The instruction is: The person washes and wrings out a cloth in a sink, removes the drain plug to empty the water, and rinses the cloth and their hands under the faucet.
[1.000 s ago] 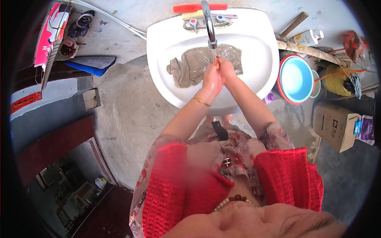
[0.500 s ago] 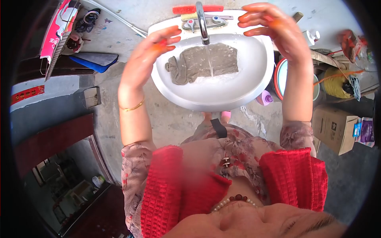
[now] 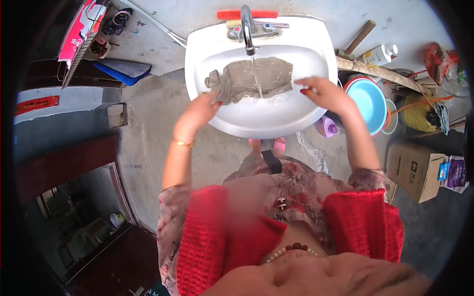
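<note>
A wet grey-brown cloth [image 3: 256,79] lies in the white sink [image 3: 276,118], its left end bunched up. Water runs onto it from the chrome faucet [image 3: 247,32]. My left hand [image 3: 200,111], with a gold bracelet at the wrist, is over the sink's left rim, near the bunched end, with fingers apart and nothing in them. Over the right side of the basin, my right hand [image 3: 326,94] has its fingers apart and holds nothing. Neither hand appears to touch the cloth.
Behind the faucet lie a red comb-like object [image 3: 247,15] and a brush [image 3: 233,23]. To the right are a hammer [image 3: 360,37], a white bottle [image 3: 379,55], a blue basin [image 3: 366,106], a purple bottle [image 3: 326,127] and a cardboard box [image 3: 414,170].
My hands were together under the running water, then rose apart above the sink's sides. They have now come down toward its left and right edges. The cloth has stayed in the basin.
</note>
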A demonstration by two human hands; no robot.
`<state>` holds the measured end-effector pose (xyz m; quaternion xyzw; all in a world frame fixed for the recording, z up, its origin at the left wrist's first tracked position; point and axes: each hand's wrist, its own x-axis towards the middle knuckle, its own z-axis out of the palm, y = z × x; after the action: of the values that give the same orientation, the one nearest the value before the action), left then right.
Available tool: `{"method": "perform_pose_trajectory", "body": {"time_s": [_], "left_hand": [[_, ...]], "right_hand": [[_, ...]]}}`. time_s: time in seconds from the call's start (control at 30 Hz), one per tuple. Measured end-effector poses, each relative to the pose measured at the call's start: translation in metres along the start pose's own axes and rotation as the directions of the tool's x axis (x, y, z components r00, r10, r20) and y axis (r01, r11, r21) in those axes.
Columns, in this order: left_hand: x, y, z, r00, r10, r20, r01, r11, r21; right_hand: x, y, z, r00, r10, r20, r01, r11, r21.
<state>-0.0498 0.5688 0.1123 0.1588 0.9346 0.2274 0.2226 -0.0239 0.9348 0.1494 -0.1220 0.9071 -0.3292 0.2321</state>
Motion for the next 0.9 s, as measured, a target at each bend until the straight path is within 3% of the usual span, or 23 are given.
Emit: {"method": "perform_pose_trajectory", "body": {"time_s": [0.03,0.1,0.17,0.2,0.23,0.27,0.3,0.33,0.37,0.4,0.43,0.5,0.53,0.57,0.6,0.67,0.7,0.73,0.77,0.8,0.87,0.9], "left_hand": [[-0.017,0.015,-0.027,0.984,0.097,-0.147,-0.089,0.994,0.063],[-0.046,0.054,-0.081,0.948,0.14,-0.284,-0.181,0.976,-0.124],[-0.06,0.059,-0.097,0.856,0.306,-0.417,-0.489,0.74,-0.461],[-0.064,0.057,-0.104,0.789,0.37,-0.491,-0.612,0.542,-0.575],[-0.06,0.053,-0.101,0.726,0.423,-0.542,-0.668,0.246,-0.703],[-0.05,0.049,-0.084,0.72,0.426,-0.548,-0.619,0.035,-0.785],[-0.035,0.045,-0.058,0.797,0.36,-0.485,-0.524,0.014,-0.851],[-0.016,0.039,-0.024,0.879,0.265,-0.397,-0.426,0.061,-0.903],[-0.001,0.033,0.013,0.957,0.113,-0.266,-0.288,0.464,-0.838],[0.006,0.028,0.042,0.989,-0.006,-0.148,-0.061,0.894,-0.444],[0.003,0.023,0.066,0.994,-0.06,-0.09,0.059,0.998,-0.019],[-0.016,-0.008,0.082,0.994,0.09,-0.062,-0.082,0.99,0.113],[-0.031,-0.021,0.085,0.986,0.162,-0.039,-0.153,0.973,0.174],[-0.046,-0.027,0.073,0.999,0.044,-0.012,-0.045,0.993,-0.106],[-0.061,-0.026,0.051,0.997,-0.059,0.04,0.069,0.926,-0.371],[-0.098,-0.001,-0.005,0.993,-0.114,-0.042,0.102,0.969,-0.223],[-0.112,0.009,-0.03,0.991,-0.08,-0.105,0.05,0.964,-0.261],[-0.125,0.017,-0.054,0.984,-0.044,-0.171,-0.008,0.957,-0.291],[-0.132,0.02,-0.067,0.971,-0.005,-0.238,-0.072,0.946,-0.315],[-0.134,0.017,-0.07,0.956,0.137,-0.258,-0.256,0.819,-0.513],[-0.132,0.011,-0.07,0.844,0.383,-0.376,-0.511,0.36,-0.78],[-0.128,0.008,-0.064,0.878,0.362,-0.312,-0.475,0.596,-0.647]], "right_hand": [[-0.02,-0.028,-0.027,0.989,-0.097,-0.11,0.107,0.991,0.082],[-0.046,-0.057,-0.068,0.874,-0.382,-0.302,0.452,0.866,0.214],[-0.052,-0.073,-0.08,0.735,-0.535,-0.416,0.672,0.497,0.549],[-0.05,-0.069,-0.079,0.617,-0.664,-0.422,0.701,0.221,0.677],[-0.041,-0.063,-0.074,0.516,-0.76,-0.396,0.628,0.021,0.778],[-0.021,-0.052,-0.057,0.455,-0.798,-0.395,0.449,-0.178,0.876],[-0.001,-0.041,-0.032,0.39,-0.824,-0.41,0.223,-0.348,0.911],[0.009,-0.032,-0.004,0.575,-0.81,-0.112,0.454,0.202,0.868],[0.018,-0.024,0.027,0.785,-0.613,0.085,0.484,0.694,0.533],[0.025,-0.015,0.059,0.945,-0.308,0.111,0.307,0.951,0.025],[0.035,-0.004,0.088,0.999,-0.012,-0.051,-0.013,0.88,-0.474],[0.027,0.063,0.125,0.937,-0.345,-0.051,0.214,0.683,-0.699],[0.014,0.058,0.112,0.979,-0.198,-0.039,0.17,0.912,-0.373],[-0.002,0.044,0.091,0.998,-0.058,0.035,0.058,0.998,0.003],[-0.014,0.046,0.075,0.998,-0.047,0.028,0.047,0.999,0.011],[-0.039,0.023,0.037,0.998,-0.04,-0.043,0.045,0.993,0.109],[-0.053,0.001,0.013,0.994,-0.04,-0.105,0.061,0.978,0.199],[-0.067,-0.013,-0.004,0.975,-0.129,-0.181,0.186,0.918,0.35],[-0.079,-0.026,-0.017,0.941,-0.2,-0.272,0.313,0.82,0.479],[-0.088,-0.04,-0.023,0.872,-0.345,-0.348,0.49,0.621,0.612],[-0.091,-0.048,-0.028,0.686,-0.551,-0.475,0.658,0.19,0.729],[-0.078,-0.046,-0.023,0.589,-0.663,-0.462,0.553,-0.087,0.829]]}}
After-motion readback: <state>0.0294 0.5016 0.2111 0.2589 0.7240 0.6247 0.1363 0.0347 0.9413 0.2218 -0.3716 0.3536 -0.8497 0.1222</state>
